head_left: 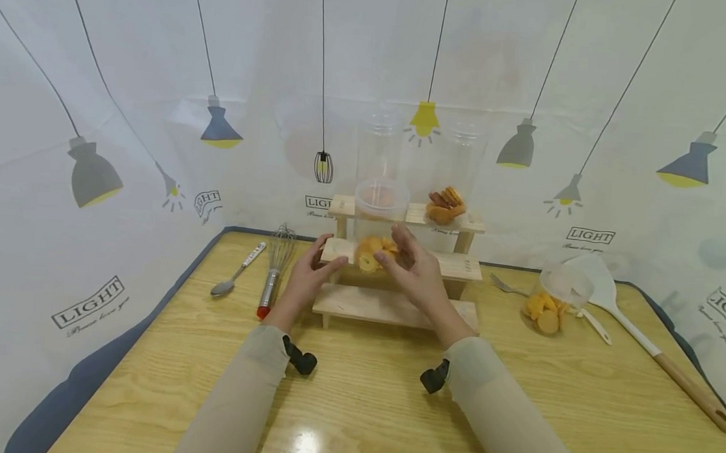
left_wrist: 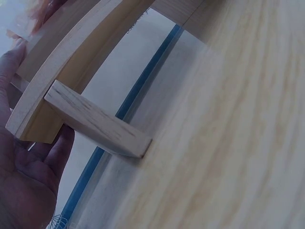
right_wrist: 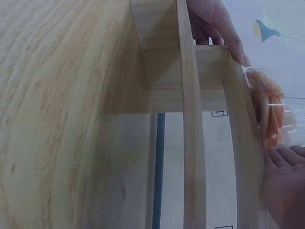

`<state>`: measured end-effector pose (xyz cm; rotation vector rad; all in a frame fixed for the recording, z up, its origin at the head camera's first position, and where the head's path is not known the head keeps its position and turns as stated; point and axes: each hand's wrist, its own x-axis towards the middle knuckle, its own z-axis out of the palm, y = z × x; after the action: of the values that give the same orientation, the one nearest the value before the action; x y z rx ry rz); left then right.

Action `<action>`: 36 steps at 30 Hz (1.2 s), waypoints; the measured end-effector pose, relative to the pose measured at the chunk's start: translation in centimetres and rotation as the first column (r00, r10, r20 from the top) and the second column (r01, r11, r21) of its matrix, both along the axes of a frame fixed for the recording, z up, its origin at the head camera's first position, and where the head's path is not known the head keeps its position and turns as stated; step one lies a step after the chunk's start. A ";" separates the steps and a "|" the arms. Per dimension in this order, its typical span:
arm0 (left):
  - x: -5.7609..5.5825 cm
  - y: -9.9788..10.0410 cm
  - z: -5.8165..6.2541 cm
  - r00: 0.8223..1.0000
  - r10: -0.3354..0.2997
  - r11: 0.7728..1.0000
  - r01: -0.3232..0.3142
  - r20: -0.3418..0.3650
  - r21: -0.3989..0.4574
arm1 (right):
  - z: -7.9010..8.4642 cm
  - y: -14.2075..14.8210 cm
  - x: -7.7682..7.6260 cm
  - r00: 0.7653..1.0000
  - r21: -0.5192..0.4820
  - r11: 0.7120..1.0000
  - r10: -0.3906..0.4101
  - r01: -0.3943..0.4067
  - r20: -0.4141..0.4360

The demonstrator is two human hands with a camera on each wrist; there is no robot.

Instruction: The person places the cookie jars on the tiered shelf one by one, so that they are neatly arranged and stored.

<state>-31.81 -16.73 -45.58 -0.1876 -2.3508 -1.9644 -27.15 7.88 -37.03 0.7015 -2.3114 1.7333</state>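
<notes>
Jar: upright on the middle shelf, long axis vertical. Stands just left of the spread fingers of the right hand, farther from the left hand, with fingers pinching the shelf's left end.

The stepped shelf looks like matt wood, the jar on its middle tier clear, glossy plastic, the desk smooth, shiny wood, the whisk polished metal, and the backdrop creased, matt cloth.
</notes>
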 end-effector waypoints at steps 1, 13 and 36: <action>0.0 0.0 0.0 1.000 -0.002 1.000 0.002 -0.003 0.000 | -0.1 0.0 -0.1 1.000 -0.004 1.000 -0.001 0.001 0.002; 0.1 0.1 0.1 1.000 0.000 1.000 0.000 -0.002 0.016 | -2.0 0.7 -2.4 0.999 -0.006 0.999 -0.051 0.051 0.016; 0.1 0.0 0.0 1.000 -0.006 1.000 0.006 -0.003 0.007 | -0.6 5.7 -0.7 0.981 0.156 0.981 -0.090 0.117 -0.172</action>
<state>-31.73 -16.74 -45.63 -0.1971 -2.3445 -1.9735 -27.81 13.60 -37.58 0.7082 -2.3503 1.3955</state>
